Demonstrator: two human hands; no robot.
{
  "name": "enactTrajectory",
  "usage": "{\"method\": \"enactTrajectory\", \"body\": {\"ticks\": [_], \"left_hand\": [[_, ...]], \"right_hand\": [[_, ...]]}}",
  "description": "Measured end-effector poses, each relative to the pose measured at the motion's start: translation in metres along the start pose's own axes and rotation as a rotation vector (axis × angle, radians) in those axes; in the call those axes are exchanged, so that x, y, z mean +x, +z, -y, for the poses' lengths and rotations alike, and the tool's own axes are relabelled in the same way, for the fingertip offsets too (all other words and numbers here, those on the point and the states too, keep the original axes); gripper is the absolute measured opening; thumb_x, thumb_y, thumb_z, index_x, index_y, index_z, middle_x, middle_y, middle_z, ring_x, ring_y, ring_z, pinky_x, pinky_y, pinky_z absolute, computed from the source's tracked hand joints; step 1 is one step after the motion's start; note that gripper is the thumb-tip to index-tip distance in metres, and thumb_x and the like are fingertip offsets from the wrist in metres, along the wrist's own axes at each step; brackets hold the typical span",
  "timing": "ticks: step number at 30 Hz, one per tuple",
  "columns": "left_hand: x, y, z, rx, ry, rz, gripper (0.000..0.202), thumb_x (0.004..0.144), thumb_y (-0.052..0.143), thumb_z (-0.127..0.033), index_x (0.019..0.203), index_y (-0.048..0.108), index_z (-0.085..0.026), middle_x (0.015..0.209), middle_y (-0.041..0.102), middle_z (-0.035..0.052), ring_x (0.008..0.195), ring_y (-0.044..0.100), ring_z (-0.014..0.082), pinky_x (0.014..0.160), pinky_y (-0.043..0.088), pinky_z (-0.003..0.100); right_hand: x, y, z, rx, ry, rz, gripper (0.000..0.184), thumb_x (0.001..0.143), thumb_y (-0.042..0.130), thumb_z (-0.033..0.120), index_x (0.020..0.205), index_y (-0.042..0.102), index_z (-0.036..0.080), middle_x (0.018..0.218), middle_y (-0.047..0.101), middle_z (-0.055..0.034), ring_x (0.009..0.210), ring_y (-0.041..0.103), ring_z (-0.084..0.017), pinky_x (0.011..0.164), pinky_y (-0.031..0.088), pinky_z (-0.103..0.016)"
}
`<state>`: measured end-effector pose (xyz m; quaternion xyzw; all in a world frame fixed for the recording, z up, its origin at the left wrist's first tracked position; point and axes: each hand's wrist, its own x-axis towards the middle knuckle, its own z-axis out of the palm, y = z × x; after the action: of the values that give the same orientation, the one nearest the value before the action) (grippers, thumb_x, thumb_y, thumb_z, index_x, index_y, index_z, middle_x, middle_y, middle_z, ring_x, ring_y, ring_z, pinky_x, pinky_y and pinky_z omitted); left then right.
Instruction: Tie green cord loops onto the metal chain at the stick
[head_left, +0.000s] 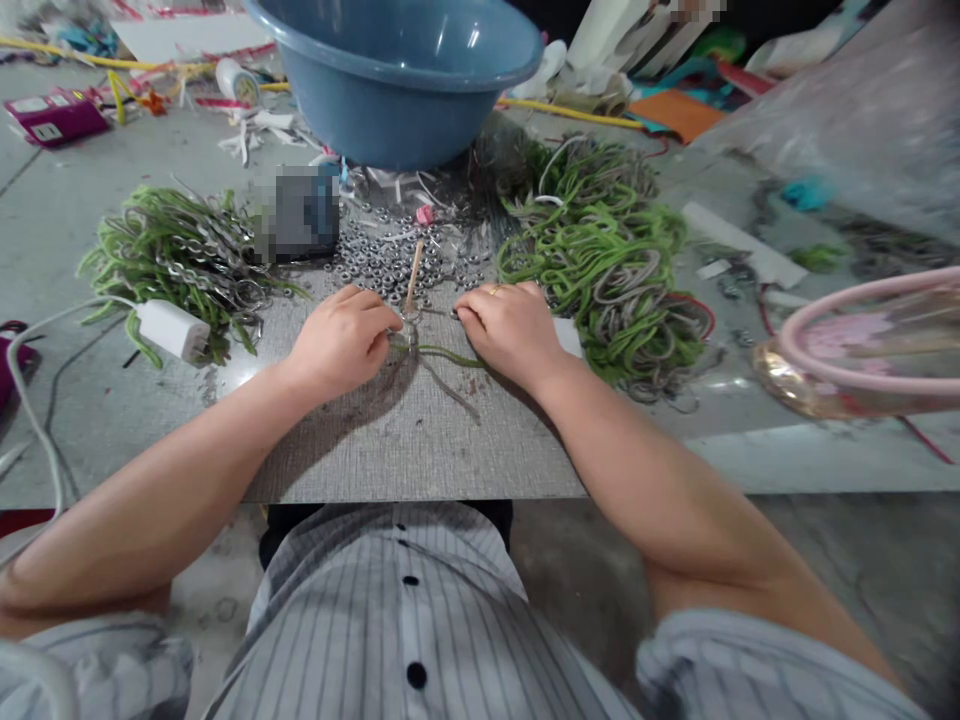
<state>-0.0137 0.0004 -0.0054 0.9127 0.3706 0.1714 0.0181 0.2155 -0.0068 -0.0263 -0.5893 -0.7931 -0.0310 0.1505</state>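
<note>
My left hand (341,340) is closed in a pinch at the end of a green cord (450,354), beside a small shiny metal piece (409,335). The cord runs across the board and passes under my right hand (514,325). A grey cord end (454,392) lies slanted below it. The fingers of my right hand are bent together at the board, with a tiny dark thing at their tips that is too small to name. Between the hands, a thin wooden stick (414,275) points away from me. Just beyond lies a spread of small metal rings (367,255).
A blue basin (397,110) stands behind the rings. Green and grey cords are heaped at the right (600,250) and, with chains, at the left (180,250). A dark device (304,215), a white charger (172,328) and a pink-handled bag (862,385) lie around the grey board (420,460).
</note>
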Motion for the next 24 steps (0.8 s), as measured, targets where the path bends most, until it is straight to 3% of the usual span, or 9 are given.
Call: {"method": "enactTrajectory", "body": {"ticks": [7,15,19,24], "left_hand": [[-0.001,0.003,0.002,0.001,0.041,-0.043,0.033,0.083,0.039,-0.013,0.092,0.071,-0.015,0.088,0.069,0.0090,0.082,0.058,0.0215,0.078,0.049,0.038],[-0.001,0.002,0.002,-0.007,0.071,-0.068,0.033,0.083,0.040,-0.015,0.088,0.072,-0.016,0.086,0.069,0.0084,0.080,0.057,0.0211,0.075,0.049,0.037],[-0.002,0.002,0.002,-0.046,0.102,-0.081,0.032,0.082,0.041,-0.014,0.080,0.074,-0.017,0.087,0.068,0.0079,0.081,0.056,0.0206,0.074,0.048,0.036],[-0.002,0.002,0.002,-0.075,0.166,-0.083,0.031,0.080,0.045,-0.014,0.071,0.074,-0.019,0.089,0.068,0.0068,0.083,0.056,0.0201,0.075,0.047,0.037]], "right_hand": [[-0.001,-0.001,-0.002,0.024,0.000,0.007,0.023,0.090,0.050,0.029,0.095,0.070,0.019,0.097,0.073,-0.0109,0.092,0.063,-0.027,0.079,0.034,-0.037],[0.001,0.000,-0.006,0.101,0.031,-0.023,0.017,0.088,0.056,0.027,0.083,0.070,0.019,0.086,0.073,-0.0084,0.085,0.065,-0.025,0.074,0.037,-0.035],[-0.006,-0.008,0.006,0.261,-0.075,-0.080,0.025,0.090,0.057,0.039,0.079,0.069,0.020,0.075,0.069,-0.0049,0.074,0.062,-0.020,0.072,0.037,-0.033],[-0.017,-0.012,0.026,0.376,-0.303,0.001,0.043,0.095,0.045,0.051,0.081,0.068,0.018,0.074,0.068,-0.0047,0.070,0.060,-0.017,0.071,0.037,-0.031]]}}
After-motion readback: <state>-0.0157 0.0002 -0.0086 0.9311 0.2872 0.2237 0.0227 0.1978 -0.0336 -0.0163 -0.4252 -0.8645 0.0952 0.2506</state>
